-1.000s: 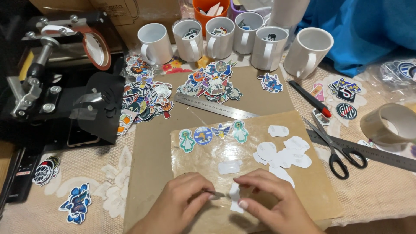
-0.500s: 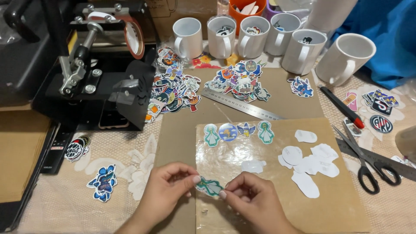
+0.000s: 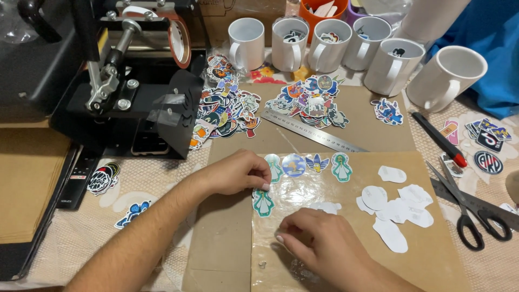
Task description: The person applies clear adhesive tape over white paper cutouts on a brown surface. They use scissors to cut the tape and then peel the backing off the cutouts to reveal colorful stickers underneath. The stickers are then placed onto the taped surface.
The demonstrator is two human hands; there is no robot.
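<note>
A: Where is the left hand (image 3: 238, 174)?

B: On the clear film (image 3: 303, 227). Its fingertips pinch the top of a green sticker (image 3: 263, 203), which lies on the film's left edge.

A: And the right hand (image 3: 321, 244)?

B: Flat on the film, fingers loosely curled, holding nothing, just right of and below the sticker.

A: What lies around the film?

B: 4 stickers (image 3: 305, 165) in a row along its top edge. White backings (image 3: 400, 208) at its right side. Beyond the top edge, a ruler (image 3: 313, 132). Scissors (image 3: 467, 208) well to the right. Mugs (image 3: 335, 48) far beyond the ruler. A black press (image 3: 124, 86) up left.
</note>
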